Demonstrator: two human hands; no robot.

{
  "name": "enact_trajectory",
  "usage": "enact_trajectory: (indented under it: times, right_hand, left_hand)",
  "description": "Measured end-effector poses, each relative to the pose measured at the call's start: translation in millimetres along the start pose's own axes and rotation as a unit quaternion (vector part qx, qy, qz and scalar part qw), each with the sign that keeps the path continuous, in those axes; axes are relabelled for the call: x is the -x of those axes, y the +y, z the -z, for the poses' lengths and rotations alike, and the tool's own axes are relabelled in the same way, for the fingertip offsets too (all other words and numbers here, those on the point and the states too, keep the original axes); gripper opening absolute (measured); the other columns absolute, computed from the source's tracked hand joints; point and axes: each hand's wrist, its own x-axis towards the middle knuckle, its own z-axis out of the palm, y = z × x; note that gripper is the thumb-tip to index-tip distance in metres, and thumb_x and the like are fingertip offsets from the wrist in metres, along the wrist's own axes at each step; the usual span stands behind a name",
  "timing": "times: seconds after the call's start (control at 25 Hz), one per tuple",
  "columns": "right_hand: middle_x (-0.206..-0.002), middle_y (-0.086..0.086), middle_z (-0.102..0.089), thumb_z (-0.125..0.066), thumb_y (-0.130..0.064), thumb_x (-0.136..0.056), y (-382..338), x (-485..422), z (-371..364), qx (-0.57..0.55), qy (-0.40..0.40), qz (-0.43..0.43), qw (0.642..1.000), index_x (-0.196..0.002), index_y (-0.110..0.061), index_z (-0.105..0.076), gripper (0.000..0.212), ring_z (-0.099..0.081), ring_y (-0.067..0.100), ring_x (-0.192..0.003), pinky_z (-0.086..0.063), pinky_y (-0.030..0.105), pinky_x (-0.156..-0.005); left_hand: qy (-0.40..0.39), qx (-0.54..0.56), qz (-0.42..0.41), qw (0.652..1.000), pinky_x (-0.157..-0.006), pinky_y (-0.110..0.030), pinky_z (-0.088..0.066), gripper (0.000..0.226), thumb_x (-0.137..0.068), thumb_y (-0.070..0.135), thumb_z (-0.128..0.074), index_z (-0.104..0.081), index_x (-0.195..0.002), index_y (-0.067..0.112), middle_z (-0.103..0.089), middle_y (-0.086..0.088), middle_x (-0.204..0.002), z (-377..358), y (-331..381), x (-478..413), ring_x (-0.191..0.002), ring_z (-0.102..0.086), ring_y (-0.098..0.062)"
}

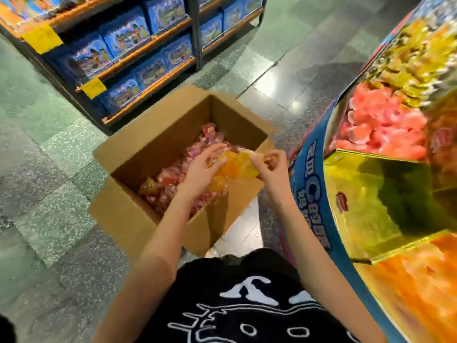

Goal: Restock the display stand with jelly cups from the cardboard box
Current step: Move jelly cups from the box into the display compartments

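Head view: jelly cups (232,167) seemingly above box (158,137) rim.

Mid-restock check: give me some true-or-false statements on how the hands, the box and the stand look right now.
1. The left hand and right hand together hold orange jelly cups above the cardboard box. True.
2. The cardboard box is taped shut. False: its flaps are open and cups lie inside.
3. The display stand has a gold compartment with no cups showing in it. True.
4. The cardboard box sits on a shelf. False: it stands on the floor.
5. The compartment beyond the gold one holds green cups. False: pink cups fill it.
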Motion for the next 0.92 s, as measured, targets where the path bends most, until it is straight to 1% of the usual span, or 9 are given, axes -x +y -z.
enact_trajectory:
  times: [0.08,0.2,0.28,0.36,0.48,0.6,0.72,0.84,0.92]
  right_hand:
    - [-0.094,-0.001,-0.05,-0.074,-0.044,-0.079,4.9,9.4,35.3,-0.017,0.037,-0.005,0.999,-0.091,-0.024,-0.043,0.039,-0.052,0.014,-0.089,-0.047,0.036,-0.08]
    - [-0.098,-0.002,-0.055,-0.076,-0.02,-0.084,6.6,26.9,90.5,-0.038,0.093,-0.004,0.995,-0.092,-0.019,-0.045,0.032,-0.055,0.006,-0.088,-0.048,0.02,-0.075]
    - [-0.099,-0.004,-0.056,-0.079,-0.014,-0.081,12.9,42.5,141.1,-0.039,0.132,-0.002,0.991,-0.101,-0.017,-0.048,0.037,-0.056,0.005,-0.088,-0.047,0.016,-0.077]
    - [-0.11,-0.001,-0.056,-0.081,-0.012,-0.077,24.5,62.0,191.7,-0.034,0.162,-0.013,0.986,-0.116,-0.019,-0.049,0.051,-0.057,0.005,-0.094,-0.049,0.018,-0.084]
    - [-0.128,0.007,-0.049,-0.084,-0.019,-0.074,44.1,91.5,259.1,0.018,0.203,-0.048,0.978,-0.135,-0.015,-0.048,0.071,-0.052,0.009,-0.109,-0.044,0.021,-0.095]
    - [-0.129,0.006,-0.039,-0.083,-0.035,-0.074,57.9,116.8,317.9,0.083,0.23,-0.091,0.965,-0.148,-0.016,-0.039,0.088,-0.043,0.013,-0.118,-0.034,0.025,-0.107]
    - [-0.123,0.0,-0.029,-0.082,-0.039,-0.075,76.1,147.0,366.8,0.121,0.257,-0.135,0.949,-0.146,-0.015,-0.039,0.086,-0.037,0.011,-0.119,-0.025,0.015,-0.1]
    - [-0.127,0.001,-0.03,-0.08,-0.044,-0.075,100.9,174.9,392.2,0.154,0.297,-0.157,0.929,-0.144,-0.017,-0.041,0.083,-0.036,0.014,-0.119,-0.032,0.024,-0.102]
    - [-0.123,0.002,-0.031,-0.078,-0.049,-0.075,123.8,187.9,404.6,0.198,0.335,-0.177,0.904,-0.143,-0.016,-0.042,0.083,-0.033,0.019,-0.123,-0.033,0.031,-0.105]
  left_hand:
    - [-0.041,-0.014,-0.018,0.999,-0.103,-0.022,-0.04,0.031,-0.097,0.014,-0.06,-0.059,-0.127,0.018,-0.059,0.003,-0.128,-32.2,19.3,-6.7,-0.118,-0.053,-0.008]
    - [-0.083,-0.021,-0.034,0.996,-0.099,-0.021,-0.042,0.032,-0.096,0.01,-0.059,-0.058,-0.128,0.015,-0.059,-0.001,-0.127,-85.6,40.3,-13.3,-0.114,-0.053,-0.011]
    - [-0.103,-0.04,-0.051,0.993,-0.091,-0.014,-0.042,0.031,-0.096,0.008,-0.059,-0.058,-0.125,0.018,-0.058,-0.002,-0.12,-133.7,56.8,-12.8,-0.109,-0.053,-0.014]
    - [-0.126,-0.033,-0.054,0.99,-0.081,-0.017,-0.041,0.028,-0.097,0.009,-0.057,-0.057,-0.123,0.018,-0.057,-0.005,-0.113,-183.9,74.6,-8.4,-0.102,-0.051,-0.015]
    - [-0.169,-0.032,-0.049,0.984,-0.09,-0.02,-0.043,0.027,-0.099,0.015,-0.055,-0.056,-0.125,0.022,-0.058,-0.008,-0.126,-256.0,94.2,0.5,-0.11,-0.052,-0.015]
    - [-0.212,-0.049,-0.067,0.974,-0.079,-0.004,-0.041,0.031,-0.099,0.015,-0.055,-0.057,-0.13,0.017,-0.058,-0.004,-0.123,-320.2,108.1,10.1,-0.11,-0.054,-0.018]
    - [-0.253,-0.048,-0.078,0.963,-0.083,-0.017,-0.043,0.032,-0.099,0.017,-0.056,-0.057,-0.13,0.018,-0.059,-0.007,-0.126,-378.3,122.1,20.2,-0.108,-0.056,-0.018]
    - [-0.294,-0.061,-0.083,0.95,-0.072,-0.006,-0.042,0.03,-0.099,0.02,-0.056,-0.057,-0.129,0.021,-0.058,-0.001,-0.127,-417.1,133.9,31.8,-0.098,-0.055,-0.005]
    - [-0.327,-0.067,-0.087,0.939,-0.069,-0.006,-0.042,0.027,-0.099,0.02,-0.056,-0.056,-0.125,0.028,-0.057,0.004,-0.124,-441.2,139.9,36.5,-0.096,-0.054,0.004]
